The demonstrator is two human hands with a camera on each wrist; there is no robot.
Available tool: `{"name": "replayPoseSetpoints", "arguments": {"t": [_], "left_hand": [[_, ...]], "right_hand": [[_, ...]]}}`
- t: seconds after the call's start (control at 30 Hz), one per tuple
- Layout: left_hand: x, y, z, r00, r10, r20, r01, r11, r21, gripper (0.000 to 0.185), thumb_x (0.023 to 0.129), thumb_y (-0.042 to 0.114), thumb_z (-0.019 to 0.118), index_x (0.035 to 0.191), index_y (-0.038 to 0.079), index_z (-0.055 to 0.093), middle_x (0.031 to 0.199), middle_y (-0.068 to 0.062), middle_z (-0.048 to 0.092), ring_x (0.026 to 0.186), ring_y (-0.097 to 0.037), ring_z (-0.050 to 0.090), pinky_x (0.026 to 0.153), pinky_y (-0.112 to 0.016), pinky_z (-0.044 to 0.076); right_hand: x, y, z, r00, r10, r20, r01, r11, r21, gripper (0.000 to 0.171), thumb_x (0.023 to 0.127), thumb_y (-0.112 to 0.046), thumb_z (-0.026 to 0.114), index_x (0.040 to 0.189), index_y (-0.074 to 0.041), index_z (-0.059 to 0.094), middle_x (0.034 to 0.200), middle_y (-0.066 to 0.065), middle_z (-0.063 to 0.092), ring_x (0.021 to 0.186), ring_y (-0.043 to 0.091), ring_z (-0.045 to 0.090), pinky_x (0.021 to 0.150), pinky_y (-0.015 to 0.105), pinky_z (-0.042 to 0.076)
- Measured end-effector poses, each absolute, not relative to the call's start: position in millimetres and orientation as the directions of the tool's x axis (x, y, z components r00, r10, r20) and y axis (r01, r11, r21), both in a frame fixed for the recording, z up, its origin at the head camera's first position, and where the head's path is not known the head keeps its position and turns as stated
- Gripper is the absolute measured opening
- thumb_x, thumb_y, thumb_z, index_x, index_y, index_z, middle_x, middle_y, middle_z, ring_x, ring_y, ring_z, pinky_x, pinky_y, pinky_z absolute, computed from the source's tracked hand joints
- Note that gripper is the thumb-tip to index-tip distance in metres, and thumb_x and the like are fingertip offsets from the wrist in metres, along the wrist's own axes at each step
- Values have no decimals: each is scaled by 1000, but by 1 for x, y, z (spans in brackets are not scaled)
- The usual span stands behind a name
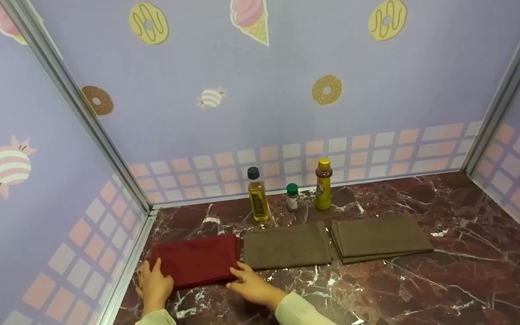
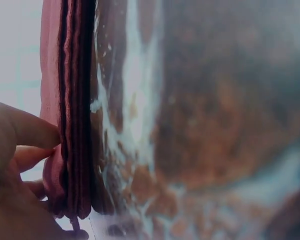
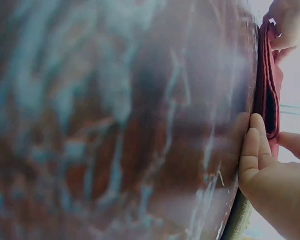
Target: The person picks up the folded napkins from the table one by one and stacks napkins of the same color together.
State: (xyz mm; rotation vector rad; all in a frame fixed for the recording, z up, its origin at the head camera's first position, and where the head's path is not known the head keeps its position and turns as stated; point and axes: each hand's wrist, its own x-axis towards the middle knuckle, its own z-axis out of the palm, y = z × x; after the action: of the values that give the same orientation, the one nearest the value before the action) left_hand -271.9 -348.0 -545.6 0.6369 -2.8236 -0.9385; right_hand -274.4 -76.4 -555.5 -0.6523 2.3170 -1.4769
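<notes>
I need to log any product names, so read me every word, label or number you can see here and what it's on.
No text can be read.
Oil bottle: label too small and blurred.
Small green-capped jar: label too small.
Yellow-capped bottle: label blurred.
Red cloth, brown cloths and wall: pictures only, no lettering.

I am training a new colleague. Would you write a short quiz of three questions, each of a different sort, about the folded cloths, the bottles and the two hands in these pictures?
1. How many folded cloths lie on the marble counter?
2. True or false: both hands touch the red cloth.
3. Which bottle stands nearest the red cloth? A) the oil bottle B) the green-capped jar C) the yellow-capped bottle

Key
1. Three: the red one and two brown cloths.
2. True: the left hand is at its near left corner, the right hand at its near right corner.
3. A.
</notes>
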Motion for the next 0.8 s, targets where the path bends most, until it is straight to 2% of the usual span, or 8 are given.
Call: {"name": "replayPoseSetpoints", "arguments": {"t": [0.13, 0.23, 0.33, 0.4, 0.5, 0.6, 0.7, 0.8], "left_hand": [[-272, -340, -547, -894, -448, 2, -365, 733, 574, 65, 82, 7, 47, 142, 9, 24, 146, -25, -1, 131, -44, -10, 91, -71, -6], [-275, -329, -545, -877, -468, 106, -340, 762, 551, 62, 84, 12, 50, 141, 11, 27, 147, -25, 0, 131, -43, -14, 91, -70, -10], [-280, -312, -541, -857, -446, 257, -267, 812, 519, 55, 83, 16, 56, 135, 13, 39, 147, -22, 10, 132, -42, -9, 93, -67, -12], [-284, -296, -540, -852, -394, 344, -196, 850, 488, 48, 81, 16, 59, 128, 13, 48, 145, -20, 20, 133, -41, -2, 96, -65, -11], [-288, -270, -539, -859, -300, 415, -94, 889, 449, 38, 79, 16, 62, 117, 13, 57, 140, -19, 32, 133, -41, 8, 98, -63, -7], [-290, -242, -539, -874, -214, 436, -12, 907, 422, 34, 79, 18, 63, 113, 13, 60, 135, -18, 39, 133, -39, 12, 100, -62, -1], [-293, -215, -539, -885, -146, 442, 56, 909, 413, 36, 79, 20, 64, 114, 14, 59, 132, -17, 42, 132, -38, 17, 101, -62, 5], [-295, -190, -538, -895, -104, 434, 99, 902, 421, 46, 79, 21, 65, 122, 14, 54, 129, -16, 46, 130, -36, 25, 101, -60, 12]], "right_hand": [[-272, -67, -551, -866, -500, 16, -218, 348, -912, 51, 86, -25, 57, 132, -8, 45, 141, 20, 27, 110, 32, 50, 93, 47, 38], [-273, -58, -550, -901, -424, 86, -251, 349, -903, 45, 85, -22, 58, 127, -11, 51, 134, 17, 38, 95, 22, 57, 82, 39, 45], [-278, -45, -549, -939, -301, 166, -277, 377, -884, 36, 84, -19, 59, 119, -11, 58, 119, 10, 51, 83, 13, 55, 74, 33, 46], [-283, -35, -547, -955, -214, 206, -279, 414, -867, 30, 83, -18, 58, 112, -12, 62, 107, 4, 54, 80, 12, 52, 73, 33, 45], [-289, -18, -543, -964, -110, 242, -265, 469, -843, 25, 83, -18, 58, 106, -15, 64, 99, 1, 54, 83, 15, 51, 75, 37, 44], [-295, -1, -539, -966, -21, 257, -226, 549, -805, 22, 82, -21, 59, 104, -19, 65, 100, 3, 54, 91, 22, 51, 80, 42, 41], [-300, 17, -538, -966, 76, 247, -147, 626, -766, 22, 81, -26, 61, 103, -24, 65, 106, 3, 54, 101, 24, 47, 84, 45, 35], [-305, 35, -538, -956, 157, 248, -81, 671, -737, 23, 81, -29, 61, 103, -25, 65, 112, 5, 52, 107, 26, 42, 83, 46, 31]]}}
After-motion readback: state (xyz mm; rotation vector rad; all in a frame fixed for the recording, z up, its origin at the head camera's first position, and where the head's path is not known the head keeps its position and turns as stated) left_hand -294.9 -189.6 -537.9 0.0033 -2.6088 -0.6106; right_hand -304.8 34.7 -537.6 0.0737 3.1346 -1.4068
